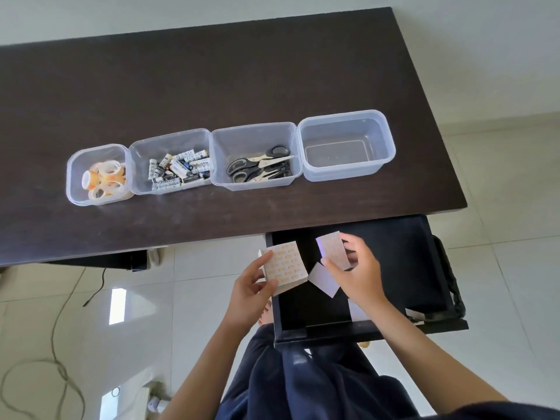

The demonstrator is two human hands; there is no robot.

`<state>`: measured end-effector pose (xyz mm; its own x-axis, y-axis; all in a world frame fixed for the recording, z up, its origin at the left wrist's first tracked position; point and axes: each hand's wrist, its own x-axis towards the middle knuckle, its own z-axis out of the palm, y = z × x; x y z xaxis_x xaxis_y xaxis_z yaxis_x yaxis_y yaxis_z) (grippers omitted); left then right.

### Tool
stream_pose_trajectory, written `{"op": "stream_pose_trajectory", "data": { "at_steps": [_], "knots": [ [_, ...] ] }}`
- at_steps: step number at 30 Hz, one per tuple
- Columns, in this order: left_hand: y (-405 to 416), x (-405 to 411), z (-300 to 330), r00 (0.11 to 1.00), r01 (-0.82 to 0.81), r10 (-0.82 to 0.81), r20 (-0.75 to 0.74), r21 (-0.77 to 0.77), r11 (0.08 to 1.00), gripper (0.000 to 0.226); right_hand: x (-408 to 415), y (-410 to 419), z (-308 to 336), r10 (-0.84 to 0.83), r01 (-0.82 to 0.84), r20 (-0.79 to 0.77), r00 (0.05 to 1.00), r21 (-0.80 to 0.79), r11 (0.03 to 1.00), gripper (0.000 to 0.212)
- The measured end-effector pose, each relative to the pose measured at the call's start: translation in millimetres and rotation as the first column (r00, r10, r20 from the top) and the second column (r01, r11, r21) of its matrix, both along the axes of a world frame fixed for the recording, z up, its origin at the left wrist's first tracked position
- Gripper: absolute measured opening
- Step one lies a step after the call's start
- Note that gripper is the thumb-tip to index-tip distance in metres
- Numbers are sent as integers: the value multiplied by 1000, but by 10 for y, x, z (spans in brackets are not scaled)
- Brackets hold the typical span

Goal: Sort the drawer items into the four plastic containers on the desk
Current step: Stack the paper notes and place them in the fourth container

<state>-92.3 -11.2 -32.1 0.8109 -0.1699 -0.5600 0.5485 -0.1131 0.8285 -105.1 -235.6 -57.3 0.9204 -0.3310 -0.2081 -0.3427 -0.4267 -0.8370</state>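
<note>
My left hand [253, 287] grips a pad of sticky notes [286, 265] with an orange print, held over the left edge of the open black drawer [378, 237]. A second pad [333, 250] is held above the drawer by my right hand [359, 272]. A white pad [324, 280] lies in the drawer just below it, and another white item [413, 314] sits at the drawer's near right corner. Four clear containers stand in a row on the desk: tape rolls [104, 177], batteries [178, 169], scissors [260, 166], and an empty one [347, 145] at the right.
The dark wooden desk [212, 86] ends at a front edge just above the drawer. A dark strap or bag [451, 283] hangs at the drawer's right side. Cables [60, 344] trail over the tiled floor at the left. My lap fills the bottom centre.
</note>
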Motion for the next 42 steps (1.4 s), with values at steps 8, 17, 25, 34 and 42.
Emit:
{"op": "stream_pose_trajectory", "data": {
  "at_steps": [8,17,25,34,42],
  "knots": [
    [-212,117,111,993,87,-82,86,-60,994,61,31,317,494,110,-105,61,992,-82,991,40],
    [-268,136,222,997,73,-69,30,-185,980,70,77,300,426,189,-171,99,977,-167,971,43],
    [-278,174,291,987,158,-152,45,-197,968,72,26,295,458,202,-201,12,979,201,959,56],
    [-228,221,283,964,264,-264,31,-239,934,76,3,352,472,182,-178,-9,983,171,969,64],
    [-168,372,380,910,412,-414,29,-185,892,104,34,271,551,292,-283,-5,956,230,931,96]
  ]
}}
